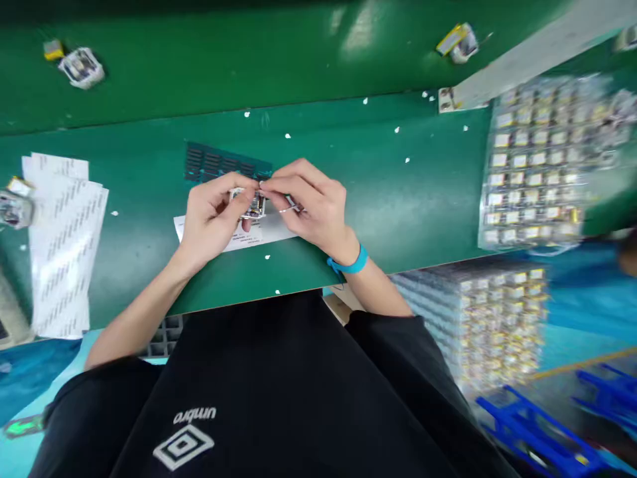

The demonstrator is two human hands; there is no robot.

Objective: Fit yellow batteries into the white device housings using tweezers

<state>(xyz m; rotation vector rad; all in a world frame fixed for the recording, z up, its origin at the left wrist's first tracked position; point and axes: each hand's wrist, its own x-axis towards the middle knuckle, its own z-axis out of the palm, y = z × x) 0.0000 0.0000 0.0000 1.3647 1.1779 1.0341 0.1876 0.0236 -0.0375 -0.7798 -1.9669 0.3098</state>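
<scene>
From the surface's near edge, we see a printed strip; over it, the left hand holds a white-framed unit; the right hand, narrow, meets its corner, grip unclear; toward the far edge lies a dark sheet.

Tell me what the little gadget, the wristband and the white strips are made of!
Little gadget: maybe hard white plastic around its edge, but too small to be sure.
Wristband: probably matte blue rubber or fabric; it bends in a smooth curve.
White strips: likely paper, smooth-looking, thin and flat with printed rows.
</scene>
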